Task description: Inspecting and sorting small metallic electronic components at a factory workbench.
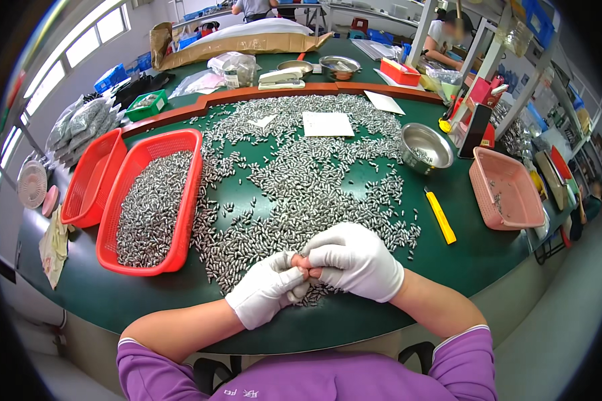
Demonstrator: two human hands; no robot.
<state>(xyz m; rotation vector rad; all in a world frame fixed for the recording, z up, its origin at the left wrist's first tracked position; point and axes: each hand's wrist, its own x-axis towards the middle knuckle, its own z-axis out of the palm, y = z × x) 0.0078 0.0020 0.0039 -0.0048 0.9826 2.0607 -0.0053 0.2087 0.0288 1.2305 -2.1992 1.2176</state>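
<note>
My left hand (264,289) and my right hand (356,262) meet over the near edge of a spread of small silver metal parts (294,180). Both wear white gloves with bare fingertips showing. The fingertips are pinched together, and a tiny bit of metal seems to show between them, too small to make out. Loose parts lie under and around both hands on the green table (408,301). To the left, a red plastic basket (104,230) is heaped with the same silver parts.
Another red basket (80,200) stands further left. A steel bowl (427,144), a yellow utility knife (440,215) and a pink basket (505,217) are on the right. White paper (328,124) lies on the parts; a wooden ledge (261,93) runs behind. Other people work at the back.
</note>
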